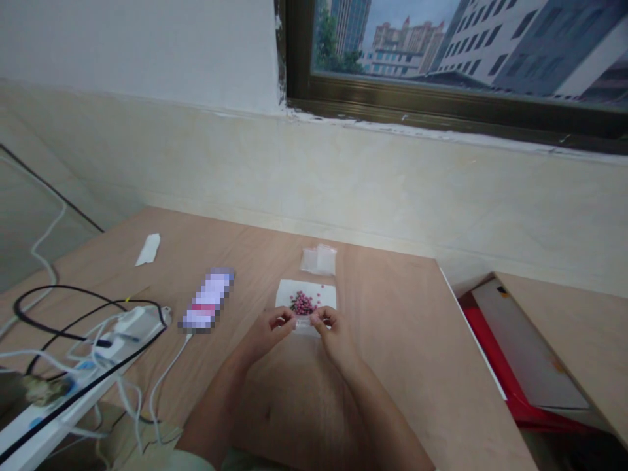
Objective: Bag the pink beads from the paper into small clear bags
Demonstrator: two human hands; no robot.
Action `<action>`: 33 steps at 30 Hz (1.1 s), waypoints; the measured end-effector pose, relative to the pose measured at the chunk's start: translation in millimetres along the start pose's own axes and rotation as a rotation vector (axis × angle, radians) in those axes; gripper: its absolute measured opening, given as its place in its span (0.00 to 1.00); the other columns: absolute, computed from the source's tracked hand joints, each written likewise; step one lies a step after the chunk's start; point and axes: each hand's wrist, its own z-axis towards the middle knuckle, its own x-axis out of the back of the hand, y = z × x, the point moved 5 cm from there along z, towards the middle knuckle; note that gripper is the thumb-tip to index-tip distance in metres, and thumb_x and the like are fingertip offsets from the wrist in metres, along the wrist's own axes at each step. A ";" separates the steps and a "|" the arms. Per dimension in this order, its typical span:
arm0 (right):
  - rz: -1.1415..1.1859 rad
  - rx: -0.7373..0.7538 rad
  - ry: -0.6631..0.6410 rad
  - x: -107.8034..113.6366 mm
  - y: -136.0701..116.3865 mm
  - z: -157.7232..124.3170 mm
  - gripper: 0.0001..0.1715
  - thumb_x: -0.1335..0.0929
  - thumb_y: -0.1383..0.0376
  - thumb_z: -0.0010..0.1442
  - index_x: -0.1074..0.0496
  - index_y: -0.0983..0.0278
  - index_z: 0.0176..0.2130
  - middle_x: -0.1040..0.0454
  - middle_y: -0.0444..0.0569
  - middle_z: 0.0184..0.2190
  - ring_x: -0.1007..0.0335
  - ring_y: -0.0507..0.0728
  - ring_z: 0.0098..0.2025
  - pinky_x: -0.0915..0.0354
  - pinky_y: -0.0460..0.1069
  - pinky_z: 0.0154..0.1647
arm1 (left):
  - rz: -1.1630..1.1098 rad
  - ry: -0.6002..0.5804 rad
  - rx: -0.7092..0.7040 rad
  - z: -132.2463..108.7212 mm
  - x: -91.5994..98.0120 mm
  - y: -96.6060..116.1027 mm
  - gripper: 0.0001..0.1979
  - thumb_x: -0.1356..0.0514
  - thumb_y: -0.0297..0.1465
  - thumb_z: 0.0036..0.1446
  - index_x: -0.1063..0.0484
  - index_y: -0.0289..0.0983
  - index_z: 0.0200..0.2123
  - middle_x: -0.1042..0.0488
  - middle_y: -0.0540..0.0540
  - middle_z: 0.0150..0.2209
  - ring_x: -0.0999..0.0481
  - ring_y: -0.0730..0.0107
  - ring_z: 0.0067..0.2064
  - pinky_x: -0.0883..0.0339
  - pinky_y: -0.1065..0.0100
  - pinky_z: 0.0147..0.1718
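Observation:
Between my two hands is a small clear plastic bag (303, 324), pinched at its left side by my left hand (275, 329) and at its right side by my right hand (331, 329). The fingers of both hands are closed on it. Just beyond lies a white sheet of paper (285, 292), bearing a pile of small pink and dark pieces (303, 303), too small to name. A few pink pieces are scattered to the pile's right. Farther back, a couple of clear plastic bags (318, 260) lie flat on the wooden table (392, 314).
To the left lies a phone (209, 299) with a lit screen and a white cable. A power strip (93, 373) with tangled cords fills the left front. A white paper scrap (148, 249) lies behind. Right of the table's edge is a red item (495, 360).

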 end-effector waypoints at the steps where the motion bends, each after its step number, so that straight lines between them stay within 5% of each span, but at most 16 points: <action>1: -0.016 0.002 0.017 -0.3 0.2 0.1 0.09 0.38 0.62 0.49 0.37 0.64 0.21 0.36 0.43 0.20 0.40 0.52 0.26 0.44 0.46 0.28 | -0.008 -0.028 -0.011 0.4 -2.0 1.1 0.09 0.48 0.34 0.49 0.33 0.35 0.25 0.34 0.52 0.24 0.35 0.75 0.27 0.40 0.75 0.27; 6: -0.061 0.024 0.068 -1.6 0.6 -0.6 0.08 0.38 0.63 0.49 0.37 0.64 0.23 0.35 0.43 0.21 0.40 0.52 0.27 0.44 0.46 0.29 | 0.028 -0.082 -0.036 5.7 -7.6 6.1 0.11 0.49 0.35 0.50 0.32 0.34 0.26 0.33 0.51 0.25 0.35 0.74 0.28 0.41 0.74 0.27; 11: 0.075 -0.055 -0.069 -6.7 9.3 -1.8 0.11 0.36 0.58 0.48 0.33 0.65 0.27 0.31 0.45 0.25 0.37 0.52 0.28 0.42 0.46 0.30 | 0.066 -0.023 -0.085 5.5 -7.2 5.7 0.10 0.49 0.33 0.50 0.33 0.34 0.24 0.34 0.51 0.24 0.35 0.73 0.29 0.42 0.73 0.30; 25: 0.128 -0.060 -0.045 0.5 12.8 2.3 0.13 0.34 0.57 0.44 0.36 0.65 0.19 0.35 0.42 0.17 0.42 0.50 0.22 0.45 0.45 0.25 | 0.047 -0.094 0.001 5.4 -15.8 0.4 0.12 0.50 0.36 0.51 0.33 0.35 0.23 0.34 0.52 0.23 0.35 0.73 0.28 0.42 0.74 0.28; 33: 0.218 -0.139 -0.071 -1.3 20.1 -1.8 0.17 0.34 0.53 0.44 0.32 0.65 0.26 0.32 0.44 0.21 0.39 0.50 0.23 0.44 0.44 0.24 | -0.032 0.031 0.041 4.9 -4.2 -9.7 0.12 0.47 0.37 0.48 0.34 0.34 0.22 0.35 0.53 0.21 0.35 0.74 0.27 0.42 0.74 0.27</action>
